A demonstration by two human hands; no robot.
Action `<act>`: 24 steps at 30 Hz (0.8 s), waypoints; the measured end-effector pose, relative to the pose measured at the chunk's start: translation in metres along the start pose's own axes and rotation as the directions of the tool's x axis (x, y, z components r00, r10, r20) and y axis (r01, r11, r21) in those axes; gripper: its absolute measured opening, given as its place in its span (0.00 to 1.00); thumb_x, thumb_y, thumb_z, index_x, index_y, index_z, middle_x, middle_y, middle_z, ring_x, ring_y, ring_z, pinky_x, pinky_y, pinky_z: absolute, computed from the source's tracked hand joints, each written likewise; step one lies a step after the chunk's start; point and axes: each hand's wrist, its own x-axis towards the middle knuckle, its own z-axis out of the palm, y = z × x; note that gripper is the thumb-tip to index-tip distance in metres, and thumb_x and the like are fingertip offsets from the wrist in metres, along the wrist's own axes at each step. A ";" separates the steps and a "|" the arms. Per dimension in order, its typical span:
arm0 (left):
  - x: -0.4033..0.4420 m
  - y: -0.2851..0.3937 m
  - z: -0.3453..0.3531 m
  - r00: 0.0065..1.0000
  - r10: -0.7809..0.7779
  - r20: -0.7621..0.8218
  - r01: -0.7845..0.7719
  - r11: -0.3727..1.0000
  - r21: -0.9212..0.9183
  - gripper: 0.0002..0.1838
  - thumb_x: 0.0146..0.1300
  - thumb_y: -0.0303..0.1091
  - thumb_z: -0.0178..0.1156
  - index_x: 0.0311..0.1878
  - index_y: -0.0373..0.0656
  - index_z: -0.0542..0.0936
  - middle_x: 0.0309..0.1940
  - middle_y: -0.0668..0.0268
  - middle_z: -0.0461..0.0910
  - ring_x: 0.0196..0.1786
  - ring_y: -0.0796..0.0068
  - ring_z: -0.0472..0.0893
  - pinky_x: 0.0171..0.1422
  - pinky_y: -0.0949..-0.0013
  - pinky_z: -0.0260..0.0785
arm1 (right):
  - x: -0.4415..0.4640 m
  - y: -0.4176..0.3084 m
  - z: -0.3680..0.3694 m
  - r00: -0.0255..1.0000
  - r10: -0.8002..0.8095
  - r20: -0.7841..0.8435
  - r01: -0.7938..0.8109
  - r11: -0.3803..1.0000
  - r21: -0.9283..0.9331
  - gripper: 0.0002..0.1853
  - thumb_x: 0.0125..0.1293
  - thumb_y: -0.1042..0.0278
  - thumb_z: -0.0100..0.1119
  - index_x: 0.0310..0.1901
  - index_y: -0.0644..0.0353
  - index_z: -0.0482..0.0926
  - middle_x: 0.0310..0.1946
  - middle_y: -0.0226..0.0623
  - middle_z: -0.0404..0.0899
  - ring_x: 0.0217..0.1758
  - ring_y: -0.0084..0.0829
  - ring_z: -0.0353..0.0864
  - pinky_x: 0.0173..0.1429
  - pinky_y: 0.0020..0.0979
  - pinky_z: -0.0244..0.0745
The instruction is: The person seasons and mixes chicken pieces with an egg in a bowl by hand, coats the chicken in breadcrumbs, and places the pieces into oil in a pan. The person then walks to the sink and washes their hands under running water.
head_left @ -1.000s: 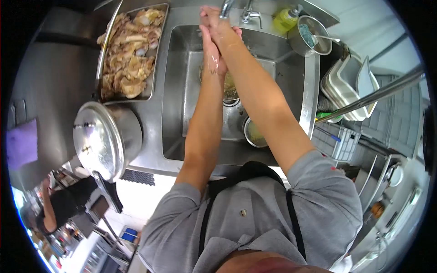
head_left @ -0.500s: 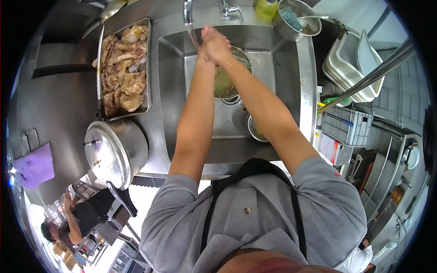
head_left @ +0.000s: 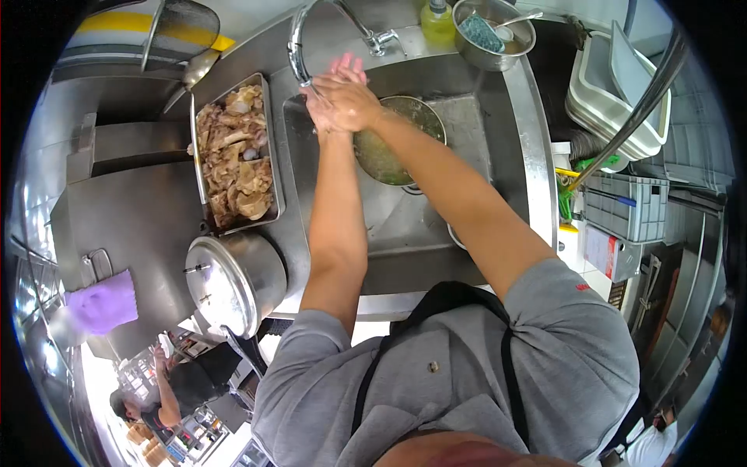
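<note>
My two wet hands are pressed together under the curved faucet [head_left: 296, 50], at the back left of the sink [head_left: 373, 272]. Water from its spout runs onto them. My left hand [head_left: 320, 117] is underneath, with pink fingertips spread out beyond the other hand. Across it lies my right hand [head_left: 352, 105], its fingers stretched over the left hand and partly hidden by the spout. Neither hand holds an object. Just right of them, a round metal pot [head_left: 424, 171] of murky greenish water sits in the sink, partly behind my right forearm.
Left of the sink stand a metal tray [head_left: 278, 187] of meaty bones and a lidded pressure cooker [head_left: 268, 272]. At the back right are a yellow-green bottle [head_left: 437, 27] and a metal bowl [head_left: 494, 60] with a scrubber. White tubs [head_left: 580, 101] are stacked right. Another person [head_left: 194, 381] stands lower left.
My view has shifted, so the scene sits further right and lower. My hands have moved left beneath the spout, and the left fingers have spread from a closer clasp.
</note>
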 end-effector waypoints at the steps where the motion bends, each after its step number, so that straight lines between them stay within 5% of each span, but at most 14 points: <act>1: -0.003 0.005 0.007 0.993 -0.084 -0.085 0.089 0.994 0.067 0.45 0.63 0.73 0.39 0.61 0.37 0.68 0.58 0.52 0.72 0.62 0.49 0.70 0.70 0.48 0.59 | 0.000 0.008 0.007 0.997 0.011 -0.072 -0.008 0.999 0.041 0.14 0.60 0.56 0.51 0.36 0.51 0.85 0.46 0.39 0.82 0.56 0.36 0.76 0.66 0.45 0.60; 2: -0.007 0.010 0.011 0.971 -0.156 -0.183 0.180 0.976 0.121 0.44 0.64 0.72 0.38 0.61 0.36 0.68 0.58 0.52 0.72 0.63 0.47 0.69 0.70 0.47 0.59 | 0.001 0.008 0.000 0.997 0.009 -0.075 -0.005 0.999 0.045 0.14 0.60 0.56 0.51 0.36 0.51 0.85 0.46 0.39 0.82 0.56 0.36 0.76 0.66 0.45 0.60; 4: -0.004 0.016 -0.009 0.978 -0.169 -0.119 0.188 0.967 0.172 0.36 0.66 0.64 0.46 0.57 0.35 0.72 0.56 0.50 0.74 0.61 0.49 0.72 0.67 0.48 0.64 | 0.009 0.012 -0.023 0.866 0.083 0.494 0.063 0.960 -0.272 0.15 0.60 0.57 0.51 0.38 0.56 0.84 0.46 0.44 0.81 0.55 0.40 0.78 0.64 0.45 0.64; 5: -0.004 0.019 -0.021 0.968 -0.163 -0.192 0.233 0.870 0.435 0.32 0.65 0.56 0.52 0.53 0.31 0.74 0.56 0.49 0.74 0.61 0.51 0.72 0.67 0.49 0.65 | 0.007 0.007 -0.025 0.864 0.079 0.498 0.066 0.962 -0.266 0.15 0.60 0.57 0.51 0.38 0.56 0.84 0.46 0.44 0.81 0.55 0.40 0.78 0.64 0.45 0.64; 8: 0.011 0.047 -0.041 0.891 -0.224 -0.395 0.424 0.723 0.546 0.19 0.60 0.38 0.64 0.44 0.30 0.79 0.44 0.52 0.81 0.48 0.60 0.82 0.56 0.58 0.76 | -0.001 -0.009 -0.033 0.738 0.194 0.646 -0.104 0.979 -0.176 0.14 0.60 0.61 0.52 0.39 0.60 0.83 0.46 0.43 0.81 0.56 0.41 0.78 0.60 0.44 0.70; 10: 0.020 0.056 -0.051 0.663 -0.457 -0.593 0.748 0.410 0.522 0.16 0.60 0.40 0.66 0.39 0.35 0.80 0.34 0.58 0.84 0.35 0.65 0.84 0.42 0.65 0.79 | -0.014 -0.012 -0.055 0.751 -0.324 0.576 0.470 0.875 -0.120 0.10 0.58 0.66 0.54 0.38 0.60 0.82 0.44 0.42 0.82 0.52 0.43 0.80 0.54 0.40 0.76; 13: 0.029 0.050 -0.027 0.802 -0.322 -0.504 0.597 0.459 0.658 0.13 0.58 0.40 0.68 0.34 0.40 0.79 0.29 0.63 0.81 0.28 0.71 0.81 0.32 0.69 0.75 | -0.020 -0.013 -0.065 0.958 -0.258 0.122 0.251 0.965 0.073 0.05 0.58 0.72 0.55 0.34 0.60 0.80 0.39 0.43 0.82 0.45 0.46 0.81 0.50 0.39 0.78; 14: 0.027 0.044 -0.018 0.854 -0.129 -0.505 0.506 0.436 0.744 0.13 0.58 0.39 0.67 0.37 0.39 0.79 0.32 0.62 0.82 0.29 0.70 0.81 0.32 0.69 0.74 | -0.020 -0.016 -0.064 0.985 -0.119 -0.121 0.141 0.972 0.188 0.05 0.58 0.72 0.54 0.33 0.59 0.79 0.36 0.43 0.81 0.42 0.46 0.81 0.48 0.41 0.78; 17: -0.009 0.039 -0.011 0.934 -0.117 -0.339 0.357 0.218 0.908 0.06 0.60 0.32 0.58 0.34 0.41 0.80 0.28 0.64 0.81 0.26 0.73 0.79 0.30 0.71 0.72 | -0.011 0.027 -0.087 0.870 0.445 -0.211 -0.462 0.886 -0.035 0.07 0.56 0.68 0.56 0.32 0.62 0.78 0.31 0.47 0.78 0.38 0.51 0.79 0.45 0.47 0.74; 18: -0.030 0.035 -0.006 0.931 -0.106 -0.349 0.354 0.026 0.935 0.10 0.57 0.30 0.49 0.28 0.42 0.80 0.22 0.64 0.79 0.24 0.75 0.77 0.29 0.73 0.69 | -0.007 0.049 -0.087 0.691 0.702 -0.173 -0.721 0.688 -0.087 0.09 0.56 0.66 0.57 0.30 0.64 0.77 0.30 0.51 0.78 0.39 0.53 0.79 0.43 0.49 0.74; 20: -0.083 0.027 -0.014 0.963 -0.036 -0.269 0.270 0.024 0.963 0.14 0.54 0.33 0.47 0.21 0.36 0.78 0.18 0.62 0.77 0.22 0.72 0.76 0.30 0.69 0.67 | -0.005 0.120 -0.066 0.486 0.864 0.127 -0.871 0.491 -0.010 0.11 0.56 0.63 0.59 0.28 0.64 0.77 0.28 0.47 0.78 0.33 0.46 0.81 0.38 0.45 0.76; 21: -0.119 0.024 0.003 0.921 0.072 -0.382 0.389 -0.165 0.906 0.14 0.57 0.34 0.49 0.24 0.36 0.78 0.19 0.61 0.77 0.24 0.71 0.77 0.32 0.67 0.66 | -0.003 0.144 -0.059 0.454 0.854 0.254 -0.884 0.466 0.015 0.12 0.58 0.62 0.58 0.26 0.63 0.77 0.24 0.45 0.77 0.30 0.43 0.80 0.35 0.42 0.73; 23: -0.196 0.025 -0.003 0.950 0.117 -0.290 0.307 -0.163 0.938 0.08 0.60 0.29 0.52 0.30 0.36 0.78 0.26 0.65 0.78 0.31 0.74 0.76 0.38 0.71 0.68 | 0.012 0.215 -0.037 0.537 0.695 0.478 -0.841 0.484 0.242 0.16 0.61 0.60 0.55 0.21 0.61 0.76 0.18 0.41 0.76 0.24 0.36 0.77 0.28 0.36 0.69; 24: -0.238 0.026 0.001 0.970 0.176 -0.170 0.205 -0.203 0.957 0.07 0.60 0.26 0.52 0.30 0.36 0.77 0.28 0.63 0.78 0.32 0.73 0.77 0.39 0.70 0.68 | 0.012 0.321 0.002 0.617 0.424 0.663 -0.780 0.437 0.448 0.18 0.63 0.59 0.54 0.19 0.61 0.75 0.15 0.38 0.75 0.22 0.32 0.76 0.25 0.33 0.66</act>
